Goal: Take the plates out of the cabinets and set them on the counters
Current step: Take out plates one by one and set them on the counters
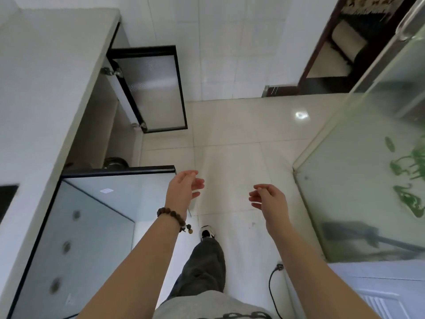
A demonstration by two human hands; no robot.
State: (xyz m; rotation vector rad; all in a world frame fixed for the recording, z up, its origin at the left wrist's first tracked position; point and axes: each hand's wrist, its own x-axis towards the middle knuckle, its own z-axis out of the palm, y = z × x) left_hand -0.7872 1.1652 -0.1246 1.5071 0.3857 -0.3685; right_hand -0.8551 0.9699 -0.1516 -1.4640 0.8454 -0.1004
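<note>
My left hand and my right hand hang in front of me over the floor, fingers loosely apart, holding nothing. A white counter runs along the left. Under it two black-framed frosted-glass cabinet doors stand swung out: a far one and a near one, just left of my left hand. Inside the open cabinet between them, something dark and round sits low on the cabinet floor; I cannot tell what it is. No plate is plainly visible.
Pale glossy floor tiles lie ahead, with my foot on them. A glass door with a green pattern stands on the right. A black cable trails on the floor. A dark-framed doorway opens at the far right.
</note>
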